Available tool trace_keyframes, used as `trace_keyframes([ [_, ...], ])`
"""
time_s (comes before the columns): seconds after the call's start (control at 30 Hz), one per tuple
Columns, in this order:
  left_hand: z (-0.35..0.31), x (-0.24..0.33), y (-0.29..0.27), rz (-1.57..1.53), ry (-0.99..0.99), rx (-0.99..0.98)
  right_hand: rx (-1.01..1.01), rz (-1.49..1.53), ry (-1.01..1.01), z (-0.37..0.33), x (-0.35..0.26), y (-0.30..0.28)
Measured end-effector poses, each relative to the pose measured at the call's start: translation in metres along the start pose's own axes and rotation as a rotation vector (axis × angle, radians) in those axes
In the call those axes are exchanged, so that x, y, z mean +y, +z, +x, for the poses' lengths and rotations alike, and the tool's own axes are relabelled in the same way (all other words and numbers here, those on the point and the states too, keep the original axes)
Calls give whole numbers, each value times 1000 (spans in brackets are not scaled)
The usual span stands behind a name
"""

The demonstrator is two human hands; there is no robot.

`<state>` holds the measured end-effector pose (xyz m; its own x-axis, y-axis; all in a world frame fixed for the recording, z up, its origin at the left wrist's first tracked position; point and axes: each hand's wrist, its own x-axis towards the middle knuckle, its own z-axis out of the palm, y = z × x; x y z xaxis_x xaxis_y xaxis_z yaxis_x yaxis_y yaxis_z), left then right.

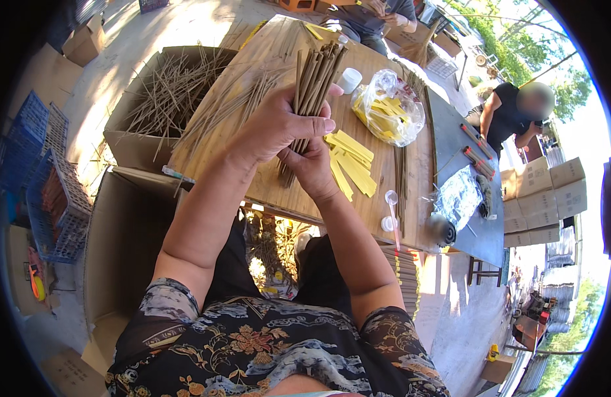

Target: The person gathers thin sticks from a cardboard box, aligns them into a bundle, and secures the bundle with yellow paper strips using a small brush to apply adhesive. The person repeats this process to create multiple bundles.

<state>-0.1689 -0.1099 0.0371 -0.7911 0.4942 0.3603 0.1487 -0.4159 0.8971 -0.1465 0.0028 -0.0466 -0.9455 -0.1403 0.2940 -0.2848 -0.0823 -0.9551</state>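
Both of my hands grip a bundle of thin brown sticks above the wooden table, with the bundle tilted slightly to the right at its top. My left hand is wrapped round its middle, the thumb laid across the front. Lower down, my right hand closes on the bundle from the right. Flat yellow paper strips lie fanned on the table just right of my right hand. To the left, loose brown sticks are scattered over the tabletop.
A cardboard box full of sticks stands left of the table. On the table are a clear bag of yellow strips, a white cup and a small spoon. Two people sit beyond, one at the far edge, another at right.
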Motion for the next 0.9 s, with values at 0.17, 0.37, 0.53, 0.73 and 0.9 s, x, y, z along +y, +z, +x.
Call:
trace_keyframes([
  [0.17,7,-5,0,52,21,-58,-63,-32,-95,1,-2,1],
  [0.37,4,-15,-2,-79,-5,-70,-48,-71,11,-9,18,-6],
  [0.53,-2,5,4,-157,26,-86,-118,-91,158,-28,-20,0],
  [0.73,-19,23,6,449,608,378,-5,-91,221,-60,-26,5],
  [0.9,-40,47,14,928,642,400,-25,-195,212,-76,-30,5],
])
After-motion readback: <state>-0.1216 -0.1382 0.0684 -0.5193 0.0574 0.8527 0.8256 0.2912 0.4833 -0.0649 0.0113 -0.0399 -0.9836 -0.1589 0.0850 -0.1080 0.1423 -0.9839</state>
